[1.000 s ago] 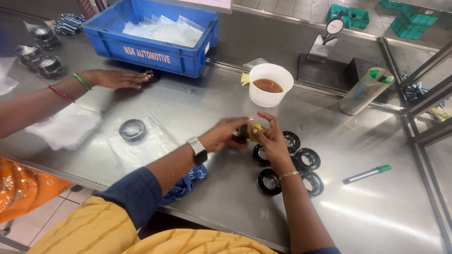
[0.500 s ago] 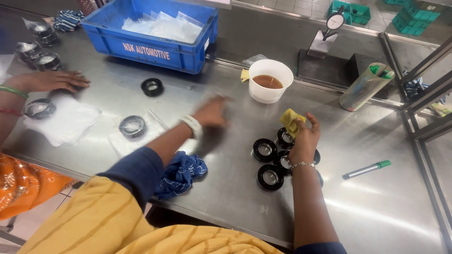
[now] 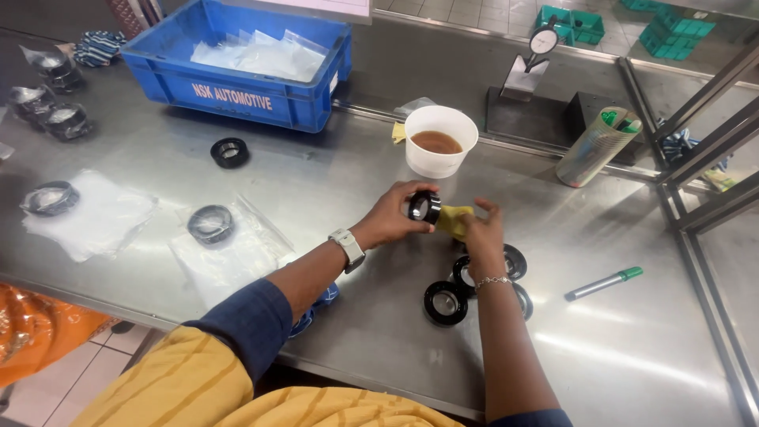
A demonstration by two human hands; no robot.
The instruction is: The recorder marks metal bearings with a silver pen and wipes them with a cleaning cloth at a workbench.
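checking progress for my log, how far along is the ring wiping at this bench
Seemingly done: several black rings lie by the right hand. In hand: the left hand holds one black ring against the right hand's yellow cloth. Seemingly left: rings on plastic bags and one loose ring near the blue crate.

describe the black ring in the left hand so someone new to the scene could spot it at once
Start at the white cup of brown liquid on the steel table and look just below it. There the left hand holds a black ring off the table, beside a yellow cloth in the right hand. It is the only ring lifted up; the other rings lie flat.
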